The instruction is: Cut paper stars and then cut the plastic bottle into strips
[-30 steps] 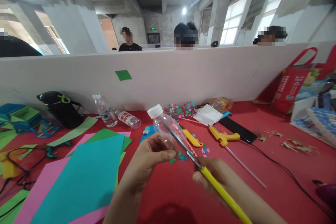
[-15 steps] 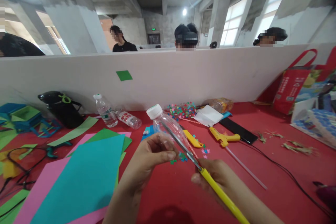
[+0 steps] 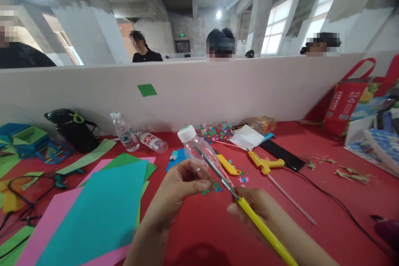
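My left hand (image 3: pixel 183 183) is closed on the cut-open clear plastic bottle (image 3: pixel 202 149), pinching its lower edge between thumb and fingers. The bottle is tilted, its white cap (image 3: pixel 187 134) pointing up and away from me. In my right hand (image 3: pixel 251 203) are scissors (image 3: pixel 258 224) with a long yellow handle, seen nearly edge-on. Their metal blades lie along the bottle's side, the tip near its shoulder. I cannot tell how far apart the blades are. The handle hides part of my right-hand fingers.
A yellow glue gun (image 3: pixel 264 162), black phone-like slab (image 3: pixel 282 153) and yellow utility knife (image 3: pixel 229 165) lie on the red table. Star confetti (image 3: pixel 216 131) is heaped behind. Coloured paper (image 3: pixel 96 208), two bottles (image 3: pixel 124 133) and a black flask (image 3: pixel 71 131) stand left. A white partition (image 3: pixel 199 91) runs behind.
The bottle's capped end has shifted slightly right and down. Both hands and the scissors stay almost in place.
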A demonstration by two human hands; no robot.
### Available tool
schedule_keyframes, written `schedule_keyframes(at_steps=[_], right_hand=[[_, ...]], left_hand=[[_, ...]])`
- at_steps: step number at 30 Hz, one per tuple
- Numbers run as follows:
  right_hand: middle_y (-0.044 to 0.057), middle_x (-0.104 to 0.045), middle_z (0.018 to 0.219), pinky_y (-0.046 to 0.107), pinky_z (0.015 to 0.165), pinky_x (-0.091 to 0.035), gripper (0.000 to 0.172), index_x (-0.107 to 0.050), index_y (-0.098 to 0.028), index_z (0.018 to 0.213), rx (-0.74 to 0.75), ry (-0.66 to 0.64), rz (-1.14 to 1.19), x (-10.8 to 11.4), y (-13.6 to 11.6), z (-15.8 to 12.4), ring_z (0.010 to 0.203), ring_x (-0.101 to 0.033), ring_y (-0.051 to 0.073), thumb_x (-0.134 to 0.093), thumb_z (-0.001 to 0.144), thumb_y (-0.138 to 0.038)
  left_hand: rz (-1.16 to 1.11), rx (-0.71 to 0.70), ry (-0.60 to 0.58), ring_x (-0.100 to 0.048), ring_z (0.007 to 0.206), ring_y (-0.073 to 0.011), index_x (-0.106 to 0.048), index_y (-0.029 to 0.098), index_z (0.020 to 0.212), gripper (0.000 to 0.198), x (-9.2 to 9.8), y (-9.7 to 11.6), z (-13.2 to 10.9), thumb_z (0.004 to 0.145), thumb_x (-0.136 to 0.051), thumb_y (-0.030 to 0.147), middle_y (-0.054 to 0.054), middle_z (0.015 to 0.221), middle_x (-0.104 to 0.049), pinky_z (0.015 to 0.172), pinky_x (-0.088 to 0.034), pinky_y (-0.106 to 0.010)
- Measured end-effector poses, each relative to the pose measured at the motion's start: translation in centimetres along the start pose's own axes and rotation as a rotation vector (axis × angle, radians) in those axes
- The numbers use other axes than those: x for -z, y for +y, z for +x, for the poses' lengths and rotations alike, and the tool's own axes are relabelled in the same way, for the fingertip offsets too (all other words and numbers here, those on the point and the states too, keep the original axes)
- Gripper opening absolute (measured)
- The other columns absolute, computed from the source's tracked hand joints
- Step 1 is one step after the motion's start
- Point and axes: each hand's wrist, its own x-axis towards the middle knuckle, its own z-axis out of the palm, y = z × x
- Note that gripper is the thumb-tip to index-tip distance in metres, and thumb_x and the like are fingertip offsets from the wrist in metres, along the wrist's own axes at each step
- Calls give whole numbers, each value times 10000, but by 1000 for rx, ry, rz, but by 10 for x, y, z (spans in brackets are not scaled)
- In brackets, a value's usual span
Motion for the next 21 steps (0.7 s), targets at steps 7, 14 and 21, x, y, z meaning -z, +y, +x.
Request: schedule_keyframes(at_steps=[7, 14, 21], right_hand=[[-72, -235, 630, 243, 477, -194, 452, -342, -225, 683, 63, -32, 15, 3, -3, 1, 567, -216, 106, -505, 918, -575], [-44, -428, 646, 238, 511, -275, 469, -422, -214, 755, 83, -84, -128, 10, 7, -4, 573, -354, 120, -442, 931, -648], [-2, -521, 749, 265, 588, -331, 471, -458, -210, 814, 76, -94, -224, 10, 6, -6, 661, -417, 159, -429, 912, -670]], left_hand=[[-9, 0, -6, -591, 608, -95, -648, 170, 646, 201, 3, -3, 0, 590, -836, 129, 20, 638, -669, 626, -477, -212], [-233, -56, 90, -616, 621, -77, -670, 168, 608, 222, 0, 5, 1, 545, -882, 150, 31, 648, -666, 654, -521, -166], [-439, -137, 297, -644, 659, -97, -698, 139, 653, 290, 16, 15, 0, 481, -922, 205, 3, 702, -671, 672, -576, -181]])
